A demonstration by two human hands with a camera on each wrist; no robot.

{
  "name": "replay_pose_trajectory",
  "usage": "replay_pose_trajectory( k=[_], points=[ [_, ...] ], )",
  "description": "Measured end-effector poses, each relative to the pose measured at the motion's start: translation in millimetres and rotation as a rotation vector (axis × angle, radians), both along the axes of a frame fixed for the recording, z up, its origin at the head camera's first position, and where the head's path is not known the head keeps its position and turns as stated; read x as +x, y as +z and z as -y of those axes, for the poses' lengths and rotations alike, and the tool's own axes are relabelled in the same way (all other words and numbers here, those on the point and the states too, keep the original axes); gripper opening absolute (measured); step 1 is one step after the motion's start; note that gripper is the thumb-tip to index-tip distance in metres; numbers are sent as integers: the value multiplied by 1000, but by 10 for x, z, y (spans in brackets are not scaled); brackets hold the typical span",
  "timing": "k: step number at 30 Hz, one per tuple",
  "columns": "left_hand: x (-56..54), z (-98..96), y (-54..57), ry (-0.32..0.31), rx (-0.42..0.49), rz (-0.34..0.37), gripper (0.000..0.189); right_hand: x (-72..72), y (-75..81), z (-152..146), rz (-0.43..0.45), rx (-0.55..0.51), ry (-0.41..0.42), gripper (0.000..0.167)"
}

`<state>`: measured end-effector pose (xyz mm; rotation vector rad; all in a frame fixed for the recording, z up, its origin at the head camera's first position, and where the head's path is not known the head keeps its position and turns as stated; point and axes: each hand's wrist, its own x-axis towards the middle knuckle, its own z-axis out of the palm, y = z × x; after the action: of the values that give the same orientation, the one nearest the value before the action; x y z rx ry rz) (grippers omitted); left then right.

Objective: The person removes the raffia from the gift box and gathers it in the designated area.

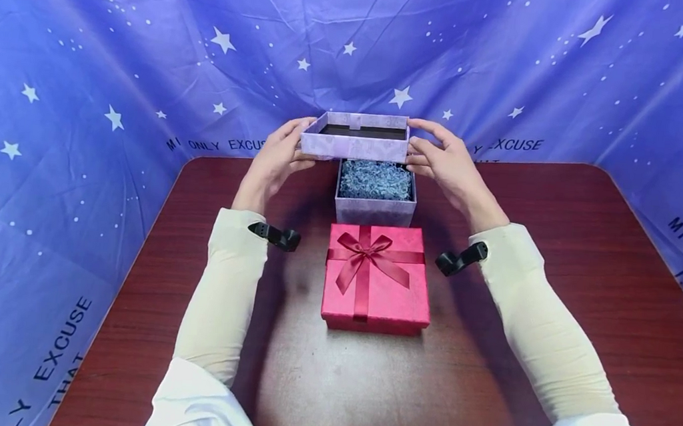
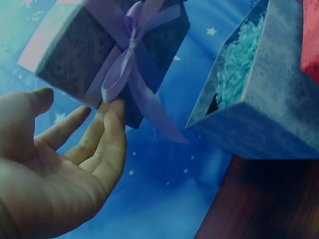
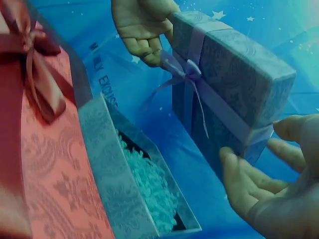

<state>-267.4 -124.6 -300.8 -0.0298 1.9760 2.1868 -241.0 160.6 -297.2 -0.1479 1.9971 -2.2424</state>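
A lavender box lid (image 1: pixel 352 148) with a purple ribbon bow (image 2: pixel 130 47) is held up above its box. Its dark inside shows in the head view, and the bow is on its outer face. My left hand (image 1: pixel 277 158) holds the lid's left end, its fingertips at the bow-side edge. At the right end, my right hand (image 1: pixel 444 164) pinches the lid between thumb and fingers, as the right wrist view shows. Below stands the matching lavender box (image 1: pixel 374 211), uncovered and filled with blue shredded paper (image 1: pixel 376 179).
A closed red gift box (image 1: pixel 383 296) with a dark red ribbon bow (image 1: pixel 368 252) sits in front of the lavender box, close to it. Both rest on a dark reddish-brown table (image 1: pixel 600 293). A blue star-patterned cloth (image 1: pixel 308 30) hangs behind and at both sides.
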Motion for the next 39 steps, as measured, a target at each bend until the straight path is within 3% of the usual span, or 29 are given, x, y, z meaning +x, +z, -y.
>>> replay_pose_trajectory(
  k=[5, 12, 15, 21, 31, 39],
  points=[
    [18, 137, -5, -4, -46, 26, 45, 12, 12, 89, 76, -30, 59, 50],
    [61, 386, -49, -113, -22, 73, 41, -24, -17, 231, 157, -2, 92, 56],
    [76, 487, -70, -131, -20, 90, 37, -61, -34, 317, 199, 2, 101, 64],
    [75, 666, -130, -120, 3, 110, 35, -152, -86, 524, 264, 20, 122, 60],
    [100, 1056, -219, -68, 14, 134, 36, -232, -133, 932, 293, 14, 191, 56],
    [113, 1267, -319, 6, 61, 141, 17, -245, -163, 1272, 314, 13, 185, 58]
  ],
)
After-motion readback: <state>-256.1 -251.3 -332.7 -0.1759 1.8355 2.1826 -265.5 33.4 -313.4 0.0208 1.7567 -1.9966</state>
